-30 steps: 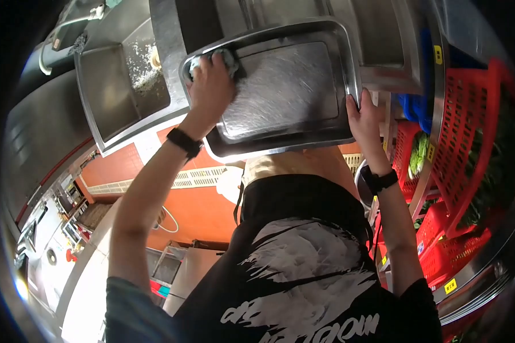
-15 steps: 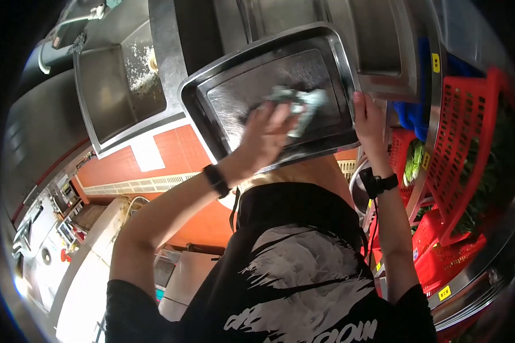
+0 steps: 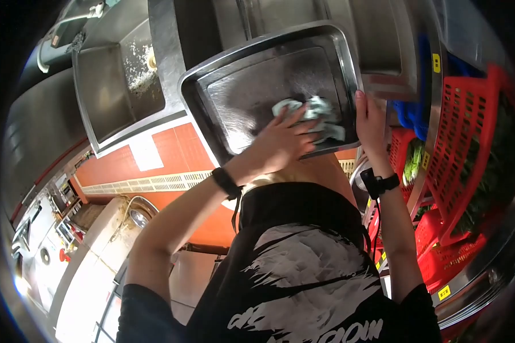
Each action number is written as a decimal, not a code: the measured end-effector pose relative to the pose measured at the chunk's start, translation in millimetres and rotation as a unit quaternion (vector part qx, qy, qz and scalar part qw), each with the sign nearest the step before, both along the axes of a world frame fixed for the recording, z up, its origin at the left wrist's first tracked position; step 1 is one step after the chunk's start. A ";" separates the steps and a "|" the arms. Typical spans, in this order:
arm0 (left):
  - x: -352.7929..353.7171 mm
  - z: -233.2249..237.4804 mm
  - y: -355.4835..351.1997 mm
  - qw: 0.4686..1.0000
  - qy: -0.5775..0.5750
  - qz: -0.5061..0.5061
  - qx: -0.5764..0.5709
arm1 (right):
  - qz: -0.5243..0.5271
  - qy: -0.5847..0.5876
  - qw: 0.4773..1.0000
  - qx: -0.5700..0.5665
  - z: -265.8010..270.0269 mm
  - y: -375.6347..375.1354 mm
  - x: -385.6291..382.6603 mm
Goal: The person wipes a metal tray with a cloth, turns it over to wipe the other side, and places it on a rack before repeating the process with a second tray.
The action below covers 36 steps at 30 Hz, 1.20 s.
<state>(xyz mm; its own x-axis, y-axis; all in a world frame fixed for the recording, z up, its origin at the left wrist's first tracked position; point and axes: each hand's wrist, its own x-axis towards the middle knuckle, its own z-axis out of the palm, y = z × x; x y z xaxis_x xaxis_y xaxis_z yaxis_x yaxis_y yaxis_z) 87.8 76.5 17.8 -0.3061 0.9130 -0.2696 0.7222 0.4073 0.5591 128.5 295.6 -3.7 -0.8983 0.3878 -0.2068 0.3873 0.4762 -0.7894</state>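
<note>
A rectangular dark metal tray with raised sides is held tilted in front of my body, its wet-looking inner face towards me. My left hand presses a pale green-white cloth against the tray's lower right inner area, with fingers spread over the cloth. At the tray's right side, my right hand grips the rim, with the thumb along the edge and the other fingers mostly hidden. Each wrist wears a black band.
Behind the tray are metal sink basins. Another metal sink at left has white bits around its drain. Red plastic baskets with leafy greens stand at right. A pale counter lies at lower left, beyond the orange tiled floor.
My left hand and the cloth have moved down and to the right across the tray. My right hand keeps its grip on the rim, and the tray has barely shifted.
</note>
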 end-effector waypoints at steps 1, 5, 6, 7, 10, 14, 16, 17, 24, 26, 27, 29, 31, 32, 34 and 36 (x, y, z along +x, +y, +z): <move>-3.0 -0.7 -22.7 0.999 0.044 0.020 0.003 | 0.003 0.025 1.000 0.009 -1.0 1.1 -0.3; -27.1 6.4 -99.2 0.955 0.180 0.052 -0.230 | 0.006 -0.005 1.000 -0.005 -14.8 5.2 4.4; -28.6 8.2 -99.2 0.941 0.045 0.315 -0.113 | 0.004 -0.006 1.000 -0.006 -16.1 2.6 4.8; -30.2 4.8 -94.0 0.942 0.044 0.313 -0.113 | -0.006 -0.006 1.000 -0.016 -17.8 -1.4 4.9; -37.0 -15.4 -43.2 0.941 0.122 0.304 -0.080 | -0.014 -0.006 1.000 -0.023 -11.2 -8.2 1.3; -36.6 -15.0 50.5 0.970 0.161 0.181 -0.026 | -0.001 -0.001 1.000 0.006 -3.9 -6.1 -1.2; -26.5 -9.5 64.2 0.991 0.039 0.124 0.010 | 0.003 0.014 1.000 0.027 -5.3 -3.6 -2.7; -22.1 -4.9 55.2 0.991 0.039 0.127 0.008 | 0.001 0.029 0.999 0.046 -5.6 -3.1 -2.8; -18.1 0.3 -95.5 0.976 0.119 0.151 -0.102 | -0.023 0.007 1.000 0.014 -5.0 -8.1 0.0; -28.6 -2.0 -91.6 0.948 0.121 0.277 -0.095 | -0.022 0.049 0.998 0.019 -9.7 -8.3 1.2; -34.7 -12.2 -83.5 0.938 0.178 0.279 -0.102 | -0.018 0.047 0.998 0.021 -11.1 -7.7 2.1; -43.7 -11.5 -47.7 0.921 0.224 0.277 -0.156 | -0.019 0.002 1.000 0.021 -12.4 -5.1 4.7; -45.4 -16.6 -21.1 0.955 0.187 0.210 -0.092 | -0.019 -0.018 0.999 0.035 -10.8 -2.6 4.6; -38.8 -13.8 -8.8 0.954 0.186 0.215 -0.094 | -0.026 -0.032 0.998 0.046 -11.1 -2.4 3.6; -26.4 -0.6 8.4 0.985 0.139 0.084 -0.051 | -0.017 0.001 0.999 0.040 -17.6 -0.3 2.5; -14.6 -6.1 -5.3 0.989 0.118 0.080 -0.041 | -0.015 0.033 0.999 0.038 -20.5 0.2 1.8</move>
